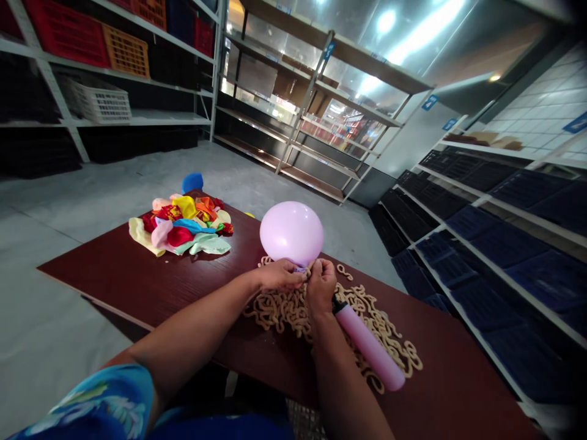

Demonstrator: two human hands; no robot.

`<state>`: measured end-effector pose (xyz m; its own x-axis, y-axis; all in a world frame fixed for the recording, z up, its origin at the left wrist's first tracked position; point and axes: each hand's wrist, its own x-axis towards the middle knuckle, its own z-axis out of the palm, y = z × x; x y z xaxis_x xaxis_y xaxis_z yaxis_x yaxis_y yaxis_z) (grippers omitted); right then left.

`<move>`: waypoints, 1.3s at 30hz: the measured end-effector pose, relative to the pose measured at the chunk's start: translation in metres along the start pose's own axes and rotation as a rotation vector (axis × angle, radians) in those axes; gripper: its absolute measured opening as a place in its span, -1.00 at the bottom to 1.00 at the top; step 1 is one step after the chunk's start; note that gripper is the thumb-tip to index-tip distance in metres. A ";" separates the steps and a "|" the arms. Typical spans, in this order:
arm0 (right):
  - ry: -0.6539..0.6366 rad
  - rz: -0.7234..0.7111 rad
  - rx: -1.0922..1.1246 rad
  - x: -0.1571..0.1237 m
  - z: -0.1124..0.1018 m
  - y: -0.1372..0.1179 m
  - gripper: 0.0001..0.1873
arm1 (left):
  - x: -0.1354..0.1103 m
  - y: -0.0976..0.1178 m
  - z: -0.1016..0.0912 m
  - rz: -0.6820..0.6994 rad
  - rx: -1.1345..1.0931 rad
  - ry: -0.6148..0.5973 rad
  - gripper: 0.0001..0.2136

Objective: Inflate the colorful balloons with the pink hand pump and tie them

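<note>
An inflated pale purple balloon [292, 231] stands just beyond my fingers, its neck towards me. My left hand [283, 275] pinches the balloon's neck from the left. From the right, my right hand [322, 278] is closed with its fingertips at the same neck; fine detail between the fingertips is hard to make out. Under and around both hands lies a heap of tan curly loops [287, 308], like thick rubber bands. A pink hand pump [369, 345] with a black end rests on the heap beside my right wrist.
Limp balloons [188, 225] in many colours are piled on the left of the dark red-brown table [183, 281]. A blue rounded object [192, 182] shows behind the far table corner. Shelves with crates [98, 101] stand left, bare racks [298, 122] ahead, dark blue crates [495, 256] right.
</note>
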<state>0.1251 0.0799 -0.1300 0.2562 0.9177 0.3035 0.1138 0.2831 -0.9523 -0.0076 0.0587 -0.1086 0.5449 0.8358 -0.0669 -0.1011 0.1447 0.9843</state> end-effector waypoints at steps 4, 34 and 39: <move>-0.070 0.085 0.086 0.001 0.003 0.003 -0.68 | 0.006 -0.004 -0.007 0.191 0.353 0.330 -0.69; -0.269 -0.745 -0.608 -0.009 0.000 0.008 -0.79 | -0.039 0.016 -0.141 -0.077 0.952 1.360 -0.87; -0.290 -0.691 -0.657 -0.011 -0.001 0.005 -0.80 | -0.054 0.002 -0.169 -0.259 0.736 1.381 -0.75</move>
<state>0.1243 0.0712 -0.1379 -0.3013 0.6672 0.6813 0.6805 0.6509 -0.3365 -0.1779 0.1035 -0.1303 -0.7031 0.7072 0.0746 0.5019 0.4192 0.7566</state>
